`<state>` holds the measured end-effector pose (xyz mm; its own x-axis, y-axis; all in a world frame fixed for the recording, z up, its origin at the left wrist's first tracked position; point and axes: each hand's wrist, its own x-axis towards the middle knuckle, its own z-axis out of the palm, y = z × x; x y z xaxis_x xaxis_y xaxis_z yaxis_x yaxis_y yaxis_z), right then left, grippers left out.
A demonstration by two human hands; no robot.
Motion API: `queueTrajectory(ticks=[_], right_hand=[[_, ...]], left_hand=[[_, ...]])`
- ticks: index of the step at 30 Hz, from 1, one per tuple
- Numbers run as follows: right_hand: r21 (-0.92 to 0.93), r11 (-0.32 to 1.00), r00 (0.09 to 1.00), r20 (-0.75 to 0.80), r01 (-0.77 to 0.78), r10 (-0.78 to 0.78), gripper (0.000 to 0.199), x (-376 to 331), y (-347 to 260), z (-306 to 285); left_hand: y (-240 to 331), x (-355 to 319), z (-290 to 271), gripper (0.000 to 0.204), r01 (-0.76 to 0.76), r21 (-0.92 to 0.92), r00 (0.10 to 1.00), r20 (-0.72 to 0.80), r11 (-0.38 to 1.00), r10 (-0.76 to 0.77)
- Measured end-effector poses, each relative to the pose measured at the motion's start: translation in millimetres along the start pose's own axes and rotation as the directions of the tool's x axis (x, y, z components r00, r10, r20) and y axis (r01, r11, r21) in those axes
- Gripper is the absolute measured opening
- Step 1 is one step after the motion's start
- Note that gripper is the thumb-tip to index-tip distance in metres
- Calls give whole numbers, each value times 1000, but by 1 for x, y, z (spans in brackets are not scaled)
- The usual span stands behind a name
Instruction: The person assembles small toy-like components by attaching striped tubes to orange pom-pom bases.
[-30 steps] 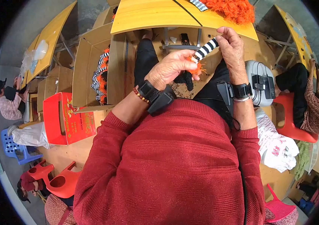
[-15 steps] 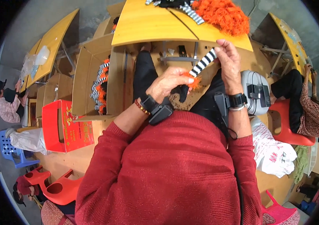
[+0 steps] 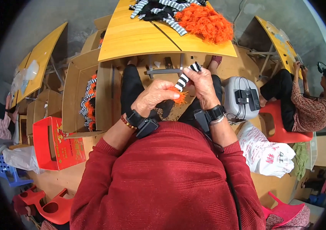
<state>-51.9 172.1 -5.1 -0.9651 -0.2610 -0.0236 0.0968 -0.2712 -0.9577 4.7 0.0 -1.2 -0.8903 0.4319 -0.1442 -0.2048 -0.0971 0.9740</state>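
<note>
Between my hands is a small black-and-white striped fabric tube point(image 3: 181, 82) with shaggy orange fringe point(image 3: 181, 99) at its lower end. My left hand point(image 3: 150, 98) pinches the fringed end between thumb and fingers. My right hand point(image 3: 202, 85) is closed around the striped part farther up, and the tube's top end pokes out beyond its thumb. A dark piece below my left hand is partly hidden; I cannot tell whether it belongs to the tube.
A yellow table point(image 3: 140, 40) ahead bears a heap of orange fringe point(image 3: 205, 23) and striped and black pieces point(image 3: 159, 10). At left, a cardboard box point(image 3: 71, 82) holds finished-looking striped pieces point(image 3: 90, 103) beside a red box point(image 3: 69, 151). A grey case point(image 3: 232, 96) and seated person point(image 3: 312, 111) are at right.
My right hand has moved down the striped tube, from its tip toward my left hand. The tube's top end now sticks out past my fingers. The whole view has shifted slightly.
</note>
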Motion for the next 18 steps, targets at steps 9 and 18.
queueTrajectory(ticks=[9,18], right_hand=[[350,883,945,-23,313,-326,17,6,-115,-58],[-386,899,967,220,207,-128,19,-39,-79,-18]], left_hand=[[21,-29,-23,26,-27,-85,981,-192,996,10],[22,5,-7,18,-278,-478,932,-345,833,114]])
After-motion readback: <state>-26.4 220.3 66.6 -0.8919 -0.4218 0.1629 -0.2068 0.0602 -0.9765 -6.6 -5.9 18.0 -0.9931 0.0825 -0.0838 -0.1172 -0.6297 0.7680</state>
